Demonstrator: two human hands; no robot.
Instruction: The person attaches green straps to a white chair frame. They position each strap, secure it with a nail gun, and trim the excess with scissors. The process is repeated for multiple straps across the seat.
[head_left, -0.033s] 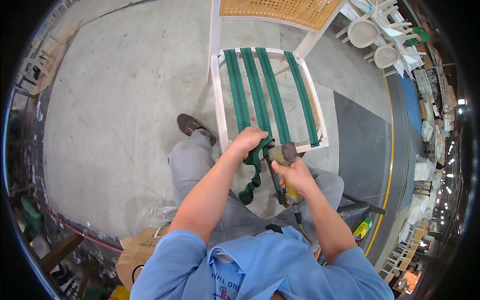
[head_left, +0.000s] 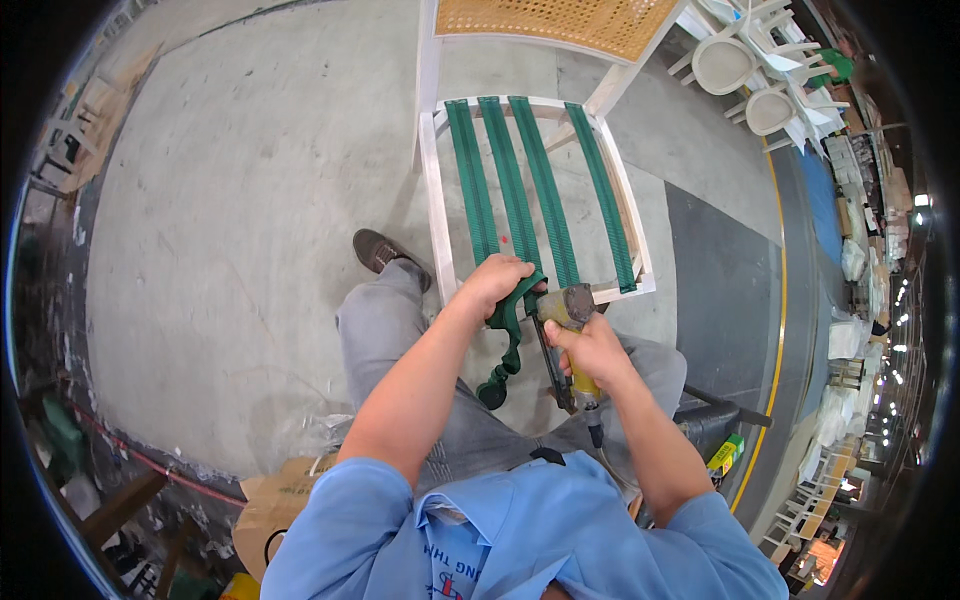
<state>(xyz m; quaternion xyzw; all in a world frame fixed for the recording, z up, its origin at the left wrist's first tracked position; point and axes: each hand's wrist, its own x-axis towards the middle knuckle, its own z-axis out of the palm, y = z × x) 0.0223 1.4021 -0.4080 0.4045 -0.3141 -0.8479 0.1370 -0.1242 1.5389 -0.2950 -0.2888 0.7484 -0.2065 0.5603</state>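
A white wooden chair frame (head_left: 432, 205) stands in front of me, with several green webbing straps (head_left: 555, 190) stretched across its seat opening. My left hand (head_left: 497, 278) grips the loose end of one green strap (head_left: 508, 325) at the front rail; the rest of that strap hangs down in coils. My right hand (head_left: 592, 350) is closed around a yellow staple gun (head_left: 570, 310), whose head rests against the front rail right beside the left hand.
The chair's cane-woven back (head_left: 555, 20) is at the top. White chairs (head_left: 745, 80) are stacked at the top right. A yellow floor line (head_left: 780, 330) runs along the right. A cardboard box (head_left: 275, 500) lies at my lower left on the concrete floor.
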